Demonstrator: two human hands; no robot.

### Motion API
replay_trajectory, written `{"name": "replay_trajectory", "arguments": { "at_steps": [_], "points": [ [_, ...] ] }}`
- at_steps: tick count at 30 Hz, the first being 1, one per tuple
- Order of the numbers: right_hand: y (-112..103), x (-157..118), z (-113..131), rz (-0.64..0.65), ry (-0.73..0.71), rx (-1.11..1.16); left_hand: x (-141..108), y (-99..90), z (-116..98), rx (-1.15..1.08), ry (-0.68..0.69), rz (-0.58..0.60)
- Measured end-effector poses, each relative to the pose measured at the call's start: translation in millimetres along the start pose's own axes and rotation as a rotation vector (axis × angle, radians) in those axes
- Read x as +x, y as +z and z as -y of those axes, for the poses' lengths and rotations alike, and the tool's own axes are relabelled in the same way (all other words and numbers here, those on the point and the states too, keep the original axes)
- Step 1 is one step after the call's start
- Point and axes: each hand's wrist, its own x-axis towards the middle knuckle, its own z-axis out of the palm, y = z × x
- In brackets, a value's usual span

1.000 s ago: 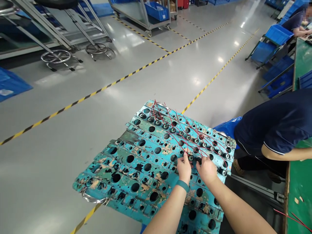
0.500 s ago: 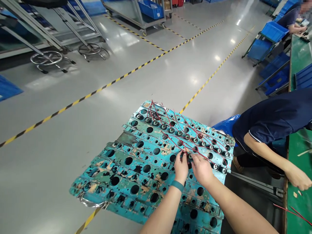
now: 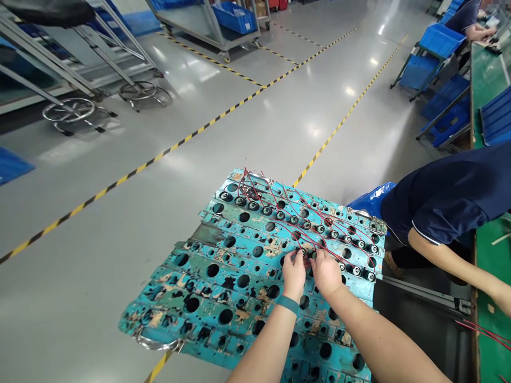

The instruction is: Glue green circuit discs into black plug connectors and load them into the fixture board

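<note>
A worn turquoise fixture board [image 3: 255, 234] full of round holes lies under both hands. Small round black parts with silvery tops and red wires [image 3: 294, 219] sit in a long row near its far edge, with a shorter row closer to me. At the near end of that shorter row, my left hand [image 3: 294, 275] pinches a small round black part [image 3: 302, 252]. Right beside it, my right hand [image 3: 326, 272] has its fingers closed at the adjacent part [image 3: 313, 255] and its red wire; its fingertips partly cover what they grip.
Metal handles [image 3: 155, 340] stick out from the board's edges. At the right, a co-worker in a dark shirt [image 3: 459, 191] reaches over a green workbench [image 3: 493, 298] carrying red wires. Wheeled stools [image 3: 69, 110], a cart [image 3: 199, 26] and blue bins [image 3: 441, 38] stand around the taped floor.
My hands stay together at the shorter row, with the right fingers drawn in closer to the left. The co-worker's arm has shifted rightward. The view has tilted slightly.
</note>
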Motion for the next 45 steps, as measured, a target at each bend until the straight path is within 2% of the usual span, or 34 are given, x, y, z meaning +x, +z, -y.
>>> {"name": "replay_trajectory", "arguments": {
  "at_steps": [7,16,23,29,34,37,41,43,45],
  "points": [
    [12,-1,-3,-0.089,0.073,0.118,1,3.8,0,-0.041,-0.018,0.016],
    [19,-2,-9,-0.161,0.08,0.223,0,-8.6,-1,-0.064,-0.024,0.024],
    [26,1,-5,-0.185,0.066,0.253,0,-14.1,-6,-0.09,0.011,-0.024],
    [31,1,1,-0.223,0.081,0.282,3,-11.8,-8,0.02,-0.025,-0.056],
    [25,-26,-17,-0.305,0.014,0.333,0,-8.8,-8,0.17,0.005,-0.044],
    [22,-52,-39,-0.34,-0.025,0.347,-4,-18.5,-15,0.311,0.106,-0.02],
    [22,-71,-62,-0.347,-0.034,0.324,-20,-41.9,-36,0.586,0.413,0.03],
    [24,-71,-64,-0.333,-0.031,0.298,-30,-48.5,-46,0.735,0.617,0.114],
    [27,-65,-60,-0.307,-0.023,0.261,-40,-46.7,-53,0.876,0.821,0.286]
  ]
}}
